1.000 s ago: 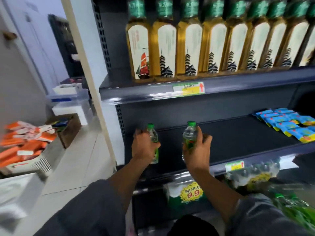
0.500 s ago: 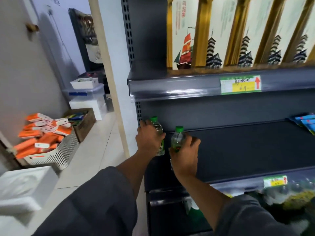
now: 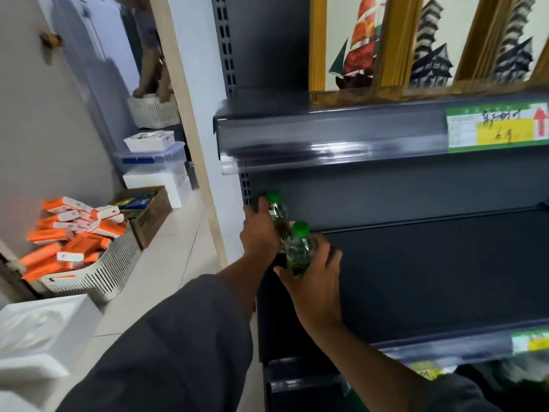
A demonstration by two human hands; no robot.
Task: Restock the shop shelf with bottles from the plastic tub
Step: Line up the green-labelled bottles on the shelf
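Observation:
Two small clear bottles with green caps are at the far left end of the dark middle shelf point(image 3: 430, 278). My left hand point(image 3: 260, 233) grips the rear bottle point(image 3: 276, 208) close to the shelf's back left corner. My right hand point(image 3: 315, 281) holds the nearer bottle point(image 3: 298, 248) upright just in front of it, the two bottles almost touching. Whether either bottle stands on the shelf board is hidden by my hands. The plastic tub is out of view.
The shelf above point(image 3: 356, 135) carries tall golden bottles with ship and pagoda labels. On the floor at left stand a white basket of orange packs point(image 3: 89, 263), a cardboard box point(image 3: 148, 212), stacked white and clear boxes point(image 3: 154, 171) and a white foam piece point(image 3: 38, 331). A person bends over a basket point(image 3: 154, 111) in the back.
Both hands have carried their bottles leftward along the shelf toward its back left corner, and the bottles have come closer together. The camera has swung left and nearer.

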